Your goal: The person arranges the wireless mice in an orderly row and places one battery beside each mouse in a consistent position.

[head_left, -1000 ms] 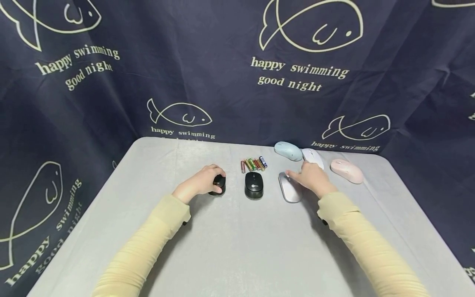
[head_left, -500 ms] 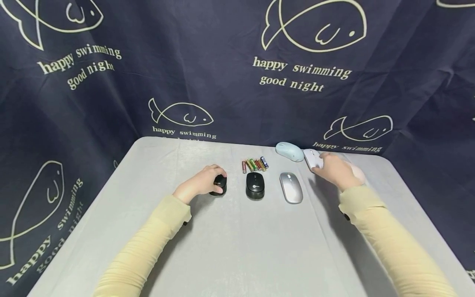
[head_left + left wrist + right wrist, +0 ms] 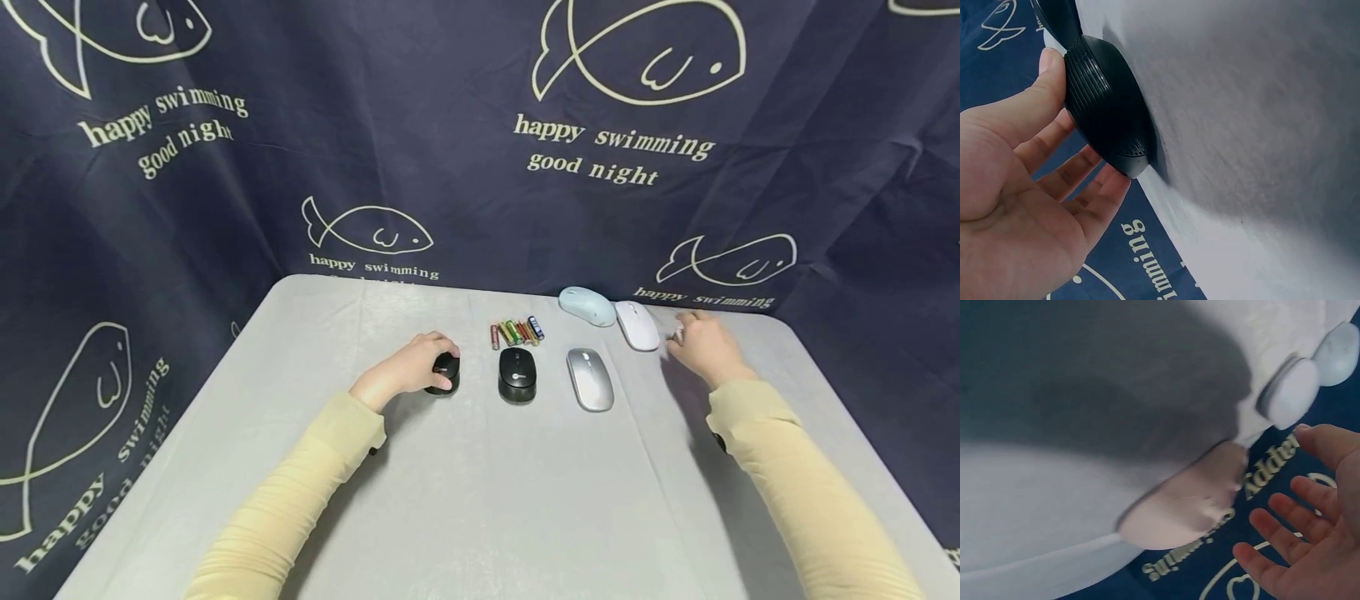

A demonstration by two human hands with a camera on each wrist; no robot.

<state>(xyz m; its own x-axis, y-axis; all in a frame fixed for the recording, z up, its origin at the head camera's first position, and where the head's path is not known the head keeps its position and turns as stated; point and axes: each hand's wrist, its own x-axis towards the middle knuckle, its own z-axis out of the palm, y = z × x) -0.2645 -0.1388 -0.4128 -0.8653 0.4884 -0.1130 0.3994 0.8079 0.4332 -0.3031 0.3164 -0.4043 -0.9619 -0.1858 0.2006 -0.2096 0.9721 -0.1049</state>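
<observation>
My left hand (image 3: 412, 364) holds a black computer mouse (image 3: 447, 372) by its sides on the grey table. In the left wrist view the thumb and fingers bracket that mouse's ribbed flank (image 3: 1100, 100). At the far right, my right hand (image 3: 705, 346) hovers over a pink mouse (image 3: 1179, 506), fingers spread and apart from it in the right wrist view. The hand almost wholly covers the pink mouse in the head view. Left of it lie a white mouse (image 3: 637, 326) and a light blue mouse (image 3: 587, 306), near the back edge.
A second black mouse (image 3: 517, 375) stands mid-table, with a silver mouse (image 3: 590, 380) to its right. Several small batteries (image 3: 515, 333) lie in a row behind the black mouse. A dark blue curtain (image 3: 465, 167) with fish prints hangs right behind the table (image 3: 480, 500).
My right hand has moved right, from the silver mouse past the white one to over the pink one. The left hand has stayed on its black mouse.
</observation>
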